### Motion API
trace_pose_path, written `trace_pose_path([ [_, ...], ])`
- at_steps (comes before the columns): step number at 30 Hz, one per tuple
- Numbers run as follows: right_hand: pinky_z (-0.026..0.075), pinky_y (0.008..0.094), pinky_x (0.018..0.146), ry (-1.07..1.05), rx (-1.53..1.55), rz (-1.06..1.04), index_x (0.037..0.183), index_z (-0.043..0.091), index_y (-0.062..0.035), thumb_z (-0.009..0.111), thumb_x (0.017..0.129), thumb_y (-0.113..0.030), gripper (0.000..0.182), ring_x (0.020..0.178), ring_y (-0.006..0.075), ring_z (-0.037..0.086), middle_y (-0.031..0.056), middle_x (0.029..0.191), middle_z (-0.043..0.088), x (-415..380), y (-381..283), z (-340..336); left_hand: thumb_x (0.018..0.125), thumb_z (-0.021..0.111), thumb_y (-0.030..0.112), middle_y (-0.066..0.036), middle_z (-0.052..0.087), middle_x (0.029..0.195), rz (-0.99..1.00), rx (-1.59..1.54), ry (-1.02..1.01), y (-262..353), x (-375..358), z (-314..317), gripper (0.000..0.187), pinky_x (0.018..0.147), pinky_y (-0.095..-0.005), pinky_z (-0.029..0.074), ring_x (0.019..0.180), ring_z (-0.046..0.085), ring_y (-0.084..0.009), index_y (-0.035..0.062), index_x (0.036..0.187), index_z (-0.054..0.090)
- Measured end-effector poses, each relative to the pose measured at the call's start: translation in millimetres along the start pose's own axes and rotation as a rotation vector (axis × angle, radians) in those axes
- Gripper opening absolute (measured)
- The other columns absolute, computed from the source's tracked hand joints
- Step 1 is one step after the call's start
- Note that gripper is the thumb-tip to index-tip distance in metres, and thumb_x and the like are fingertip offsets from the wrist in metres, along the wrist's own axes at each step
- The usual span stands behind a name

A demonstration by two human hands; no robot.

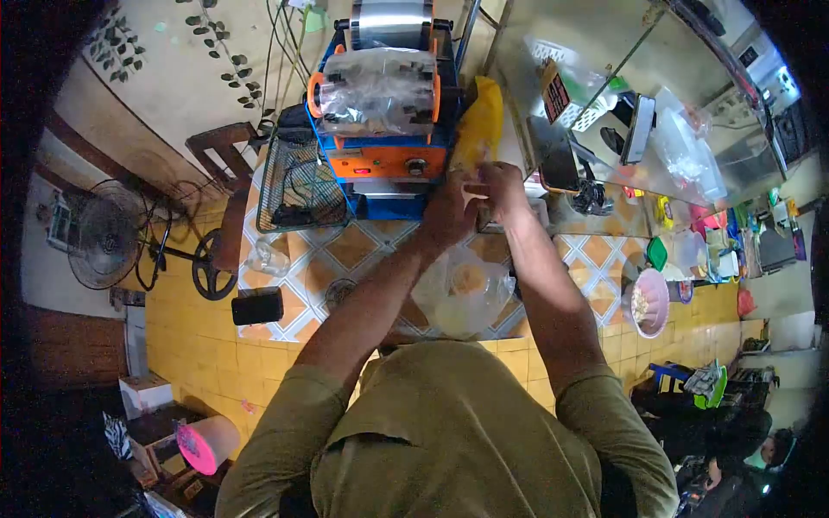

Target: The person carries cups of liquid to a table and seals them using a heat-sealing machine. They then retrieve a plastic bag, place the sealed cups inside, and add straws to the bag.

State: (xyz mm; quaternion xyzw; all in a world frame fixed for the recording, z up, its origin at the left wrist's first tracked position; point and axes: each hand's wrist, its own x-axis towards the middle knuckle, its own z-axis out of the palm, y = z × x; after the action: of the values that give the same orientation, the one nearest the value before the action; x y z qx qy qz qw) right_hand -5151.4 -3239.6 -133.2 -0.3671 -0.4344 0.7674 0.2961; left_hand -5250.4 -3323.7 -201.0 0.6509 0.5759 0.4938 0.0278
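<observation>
Both hands are raised together beside the orange and blue sealing machine (pixel 376 164), which carries rolls of film. At the lower end of a yellow plastic bag (pixel 484 116), my right hand (pixel 503 186) has its fingers closed on the plastic. My left hand (pixel 452 205) is close against it, fingers bent and closed; what they hold, if anything, is hidden. Below my wrists, a clear plastic bag (pixel 462 298) with something light brown inside lies on the patterned tabletop (pixel 380 250).
A wire basket (pixel 298 186) with dark items stands left of the machine. Near the left edge are a clear glass (pixel 269 259) and a black phone (pixel 257 306). A glass cabinet (pixel 596 203) borders the right. A pink bowl (pixel 648 302) holds pale pieces. A fan (pixel 108 233) stands left.
</observation>
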Motion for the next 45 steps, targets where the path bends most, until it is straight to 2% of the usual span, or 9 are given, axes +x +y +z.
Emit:
trace_pose_path([
  [4, 0.044, 0.0316, 0.048, -0.083, -0.026, -0.031, 0.093, 0.06, 0.0, 0.061, 0.087, -0.02, 0.021, 0.071, 0.0209, 0.063, 0.0121, 0.081, 0.062, 15, 13, -15, 0.085, 0.057, 0.011, -0.019, 0.062, 0.092, -0.348, -0.211, 0.134, 14, 11, 1, 0.037, 0.077, -0.0421, 0.051, 0.087, 0.065, -0.0328, 0.0035, 0.118, 0.043],
  [6, 0.045, 0.0323, 0.05, 0.21, -1.01, -0.27, 0.095, 0.059, 0.0021, 0.059, 0.089, -0.018, 0.021, 0.069, 0.0189, 0.062, 0.0122, 0.079, 0.06, -8, 2, -6, 0.086, 0.057, 0.014, -0.019, 0.063, 0.089, -0.39, -0.191, 0.145, -1, 13, 10, 0.033, 0.076, -0.0421, 0.051, 0.087, 0.065, -0.0322, 0.0035, 0.116, 0.046],
  [12, 0.047, 0.0325, 0.054, 0.174, -0.8, -0.198, 0.088, 0.062, -0.0023, 0.051, 0.096, -0.021, 0.023, 0.054, 0.0199, 0.056, 0.0065, 0.064, 0.058, -134, -17, -17, 0.086, 0.065, 0.022, -0.013, 0.062, 0.098, -0.416, 0.112, -0.01, -20, 2, 2, 0.046, 0.082, -0.0343, 0.05, 0.086, 0.061, -0.0226, 0.0007, 0.122, 0.046],
  [15, 0.047, 0.0279, 0.049, 0.085, -0.582, -0.09, 0.09, 0.059, -0.0029, 0.048, 0.099, -0.021, 0.023, 0.053, 0.0074, 0.046, -0.0004, 0.064, 0.049, -183, -26, -48, 0.09, 0.061, 0.031, -0.019, 0.065, 0.1, -0.441, -0.385, 0.095, -16, -19, 8, 0.039, 0.081, -0.0378, 0.052, 0.091, 0.066, -0.0287, 0.0024, 0.116, 0.054],
  [24, 0.05, 0.025, 0.046, -0.169, -0.292, 0.029, 0.094, 0.06, -0.0015, 0.054, 0.097, -0.019, 0.019, 0.05, 0.0097, 0.052, 0.002, 0.062, 0.052, -237, -32, -84, 0.088, 0.067, 0.027, -0.011, 0.061, 0.117, -0.693, -1.237, -0.106, 131, -18, -64, 0.044, 0.083, -0.0331, 0.051, 0.102, 0.061, -0.0173, 0.002, 0.121, 0.053],
  [33, 0.044, 0.0226, 0.043, -0.2, -0.645, 0.075, 0.103, 0.063, -0.0032, 0.051, 0.097, -0.013, 0.017, 0.05, 0.0058, 0.049, -0.0015, 0.063, 0.052, -235, -18, -88, 0.088, 0.068, 0.025, -0.009, 0.068, 0.094, -0.783, -1.163, -0.119, 136, -19, -70, 0.03, 0.067, -0.0276, 0.057, 0.078, 0.066, -0.0137, 0.0026, 0.106, 0.062],
  [36, 0.039, 0.02, 0.042, 0.006, -0.604, -0.21, 0.11, 0.064, -0.0044, 0.056, 0.096, -0.014, 0.019, 0.05, 0.0037, 0.048, -0.0016, 0.068, 0.057, -236, -31, -67, 0.089, 0.066, 0.024, -0.008, 0.068, 0.091, -0.858, -1.038, -0.149, 123, -19, -76, 0.024, 0.067, -0.0268, 0.056, 0.079, 0.066, -0.0137, 0.0012, 0.097, 0.065],
  [39, 0.046, 0.0239, 0.053, 0.058, -0.799, -0.468, 0.102, 0.068, -0.0034, 0.059, 0.094, -0.012, 0.015, 0.059, 0.0078, 0.054, 0.0006, 0.076, 0.064, -233, -44, -76, 0.085, 0.07, 0.025, -0.008, 0.067, 0.09, -0.684, -0.895, -0.241, 102, -46, -74, 0.032, 0.069, -0.0324, 0.054, 0.078, 0.065, -0.0184, 0.0016, 0.105, 0.062],
  [45, 0.052, 0.0331, 0.064, 0.048, -1.385, -0.08, 0.094, 0.069, -0.004, 0.061, 0.08, -0.007, 0.016, 0.067, 0.031, 0.065, 0.0189, 0.078, 0.067, -219, -89, -40, 0.075, 0.077, 0.027, -0.015, 0.061, 0.093, -0.385, 0.101, -0.181, 117, -79, -76, 0.054, 0.079, -0.0435, 0.049, 0.086, 0.061, -0.0325, 0.0041, 0.118, 0.053],
])
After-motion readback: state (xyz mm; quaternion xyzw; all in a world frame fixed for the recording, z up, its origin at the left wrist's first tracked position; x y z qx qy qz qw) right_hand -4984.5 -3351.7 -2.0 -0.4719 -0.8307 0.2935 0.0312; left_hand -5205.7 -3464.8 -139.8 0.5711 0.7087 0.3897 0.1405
